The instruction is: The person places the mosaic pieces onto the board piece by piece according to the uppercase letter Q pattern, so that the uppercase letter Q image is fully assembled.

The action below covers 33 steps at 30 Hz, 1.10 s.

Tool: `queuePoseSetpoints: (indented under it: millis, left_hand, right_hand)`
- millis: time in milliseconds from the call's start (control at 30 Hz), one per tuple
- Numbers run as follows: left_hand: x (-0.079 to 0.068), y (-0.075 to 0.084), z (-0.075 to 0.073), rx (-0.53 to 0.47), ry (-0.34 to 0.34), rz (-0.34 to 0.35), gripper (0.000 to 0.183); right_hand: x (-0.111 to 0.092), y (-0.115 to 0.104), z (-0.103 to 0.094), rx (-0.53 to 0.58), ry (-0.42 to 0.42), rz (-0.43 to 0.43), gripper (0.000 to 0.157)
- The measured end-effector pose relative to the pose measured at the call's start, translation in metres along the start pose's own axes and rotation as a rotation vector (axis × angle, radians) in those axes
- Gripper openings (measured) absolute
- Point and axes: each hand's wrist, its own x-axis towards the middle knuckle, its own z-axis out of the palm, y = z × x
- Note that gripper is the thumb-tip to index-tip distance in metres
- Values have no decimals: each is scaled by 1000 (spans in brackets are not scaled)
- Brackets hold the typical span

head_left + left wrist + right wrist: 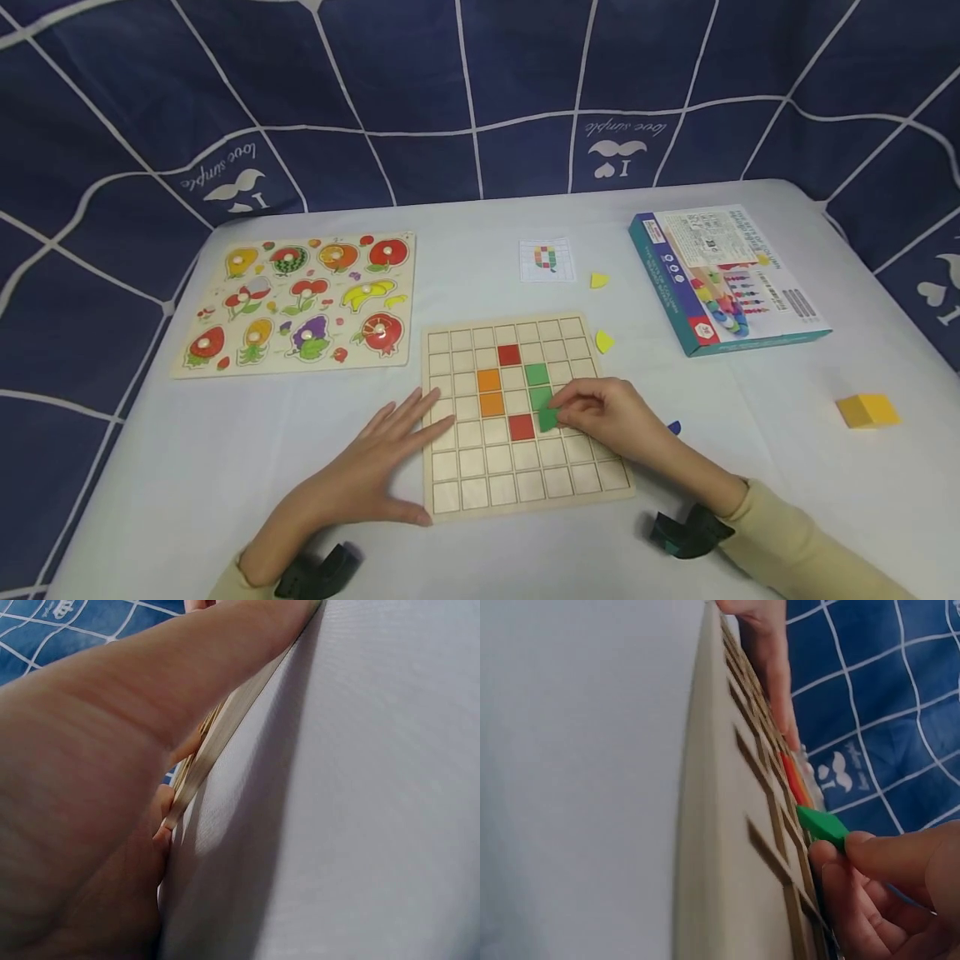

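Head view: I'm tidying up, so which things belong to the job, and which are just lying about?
Likely in the job:
- board
- red tiles
- orange tiles
- green tiles
- green piece in the right hand
- pattern card

Likely just lying about:
- fruit puzzle
- box
- yellow block
- perhaps yellow pieces, blue piece

A dark blue curtain-like cloth (525, 50) is hanging behind the bench (300, 450), and it is also running along the left and right sides. White lines (473, 132) are crossing this cloth, forming large, slightly bent squares. Some squares are bearing upside-down words (626, 128), "love simple", together with a white moustache (617, 148). The bench is showing a pale, plain surface. Light is falling rather evenly, while a soft grey shadow (247, 825) is darkening one strip.
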Motion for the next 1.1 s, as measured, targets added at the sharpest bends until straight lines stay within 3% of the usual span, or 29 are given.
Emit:
queuePoseSetpoints:
  millis: [267,767,900,1100]
  left_hand:
    - [1,1,-2,-11,-7,-8,109]
    - [1,3,-2,-1,-10,-12,109]
    - [1,2,-2,-6,-13,-14,109]
    - [1,3,-2,0,-8,-11,109]
  right_hand:
    - [0,0,4,-96,12,-55,8]
    - [0,2,4,-161,39,-103,11]
    - [-1,0,-8,-133,53,-67,12]
    - [-11,6,-42,-77,75,-50,16]
